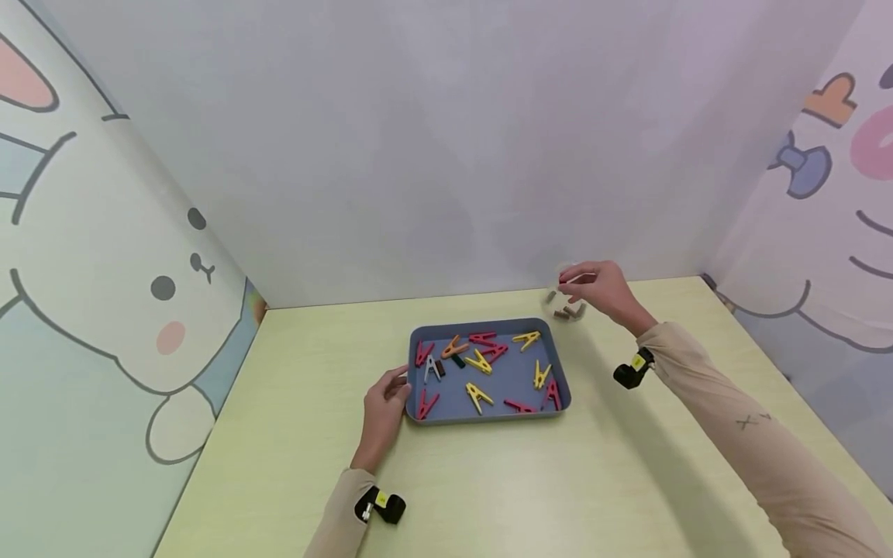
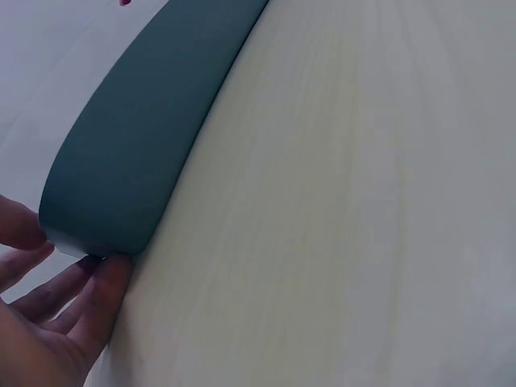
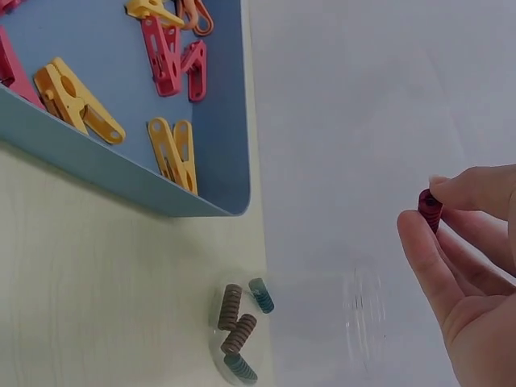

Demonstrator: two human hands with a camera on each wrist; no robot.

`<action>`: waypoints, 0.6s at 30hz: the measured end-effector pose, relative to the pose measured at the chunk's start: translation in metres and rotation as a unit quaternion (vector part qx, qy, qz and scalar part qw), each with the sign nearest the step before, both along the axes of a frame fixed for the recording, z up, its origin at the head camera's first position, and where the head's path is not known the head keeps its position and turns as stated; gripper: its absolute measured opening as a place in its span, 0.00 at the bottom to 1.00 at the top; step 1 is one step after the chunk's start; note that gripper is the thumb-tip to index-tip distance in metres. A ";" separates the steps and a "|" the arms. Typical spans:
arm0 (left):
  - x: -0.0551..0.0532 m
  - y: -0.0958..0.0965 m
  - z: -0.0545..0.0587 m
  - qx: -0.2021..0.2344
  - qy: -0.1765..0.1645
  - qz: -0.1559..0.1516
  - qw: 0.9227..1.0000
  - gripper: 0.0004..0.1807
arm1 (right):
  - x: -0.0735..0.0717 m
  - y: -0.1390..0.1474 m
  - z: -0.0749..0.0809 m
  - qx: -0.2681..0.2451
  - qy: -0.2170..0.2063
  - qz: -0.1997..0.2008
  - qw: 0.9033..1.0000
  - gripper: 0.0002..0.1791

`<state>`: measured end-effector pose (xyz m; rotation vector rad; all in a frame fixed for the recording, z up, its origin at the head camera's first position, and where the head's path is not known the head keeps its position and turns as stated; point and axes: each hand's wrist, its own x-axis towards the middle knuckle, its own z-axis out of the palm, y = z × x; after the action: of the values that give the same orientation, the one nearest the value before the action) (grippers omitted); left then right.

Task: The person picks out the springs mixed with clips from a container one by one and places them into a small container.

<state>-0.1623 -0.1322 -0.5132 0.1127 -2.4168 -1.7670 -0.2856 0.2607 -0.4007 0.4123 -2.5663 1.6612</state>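
Spring (image 3: 430, 211), apparently light, stiff and best held around its coils, is hanging above the cup (image 3: 367, 318), the right hand (image 1: 604, 290) pinching it, while the left hand (image 1: 382, 411) is touching the tray (image 1: 488, 418).

A: Tray (image 2: 137, 137)?
B: Plastic by its look; wall smooth, matt.
A: Clips (image 3: 165, 60)?
B: Moulded plastic, smooth, faint sheen.
A: Jar (image 3: 367, 322)?
B: Clear, glossy; glass or plastic, can't tell.
A: Red spring (image 3: 430, 214)?
B: Ribbed, looks like painted metal.
A: Table (image 1: 321, 418)?
B: Wood-grained top, smooth, soft glare.
A: Sleeve (image 1: 749, 434)?
B: Cloth, matt, lightly creased.
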 end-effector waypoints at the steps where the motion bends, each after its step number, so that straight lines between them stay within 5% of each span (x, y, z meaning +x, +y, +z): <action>1: 0.000 0.000 0.000 0.001 0.001 0.000 1.000 0.18 | 0.000 0.000 0.001 0.000 -0.001 -0.003 1.000 0.13; 18: -0.003 0.000 -0.004 0.002 0.008 0.002 1.000 0.17 | -0.010 0.006 0.005 0.057 -0.003 -0.043 0.997 0.13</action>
<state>-0.1649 -0.1322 -0.5172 0.1041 -2.4017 -1.7635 -0.2957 0.2669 -0.3959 0.2983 -2.6512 1.4949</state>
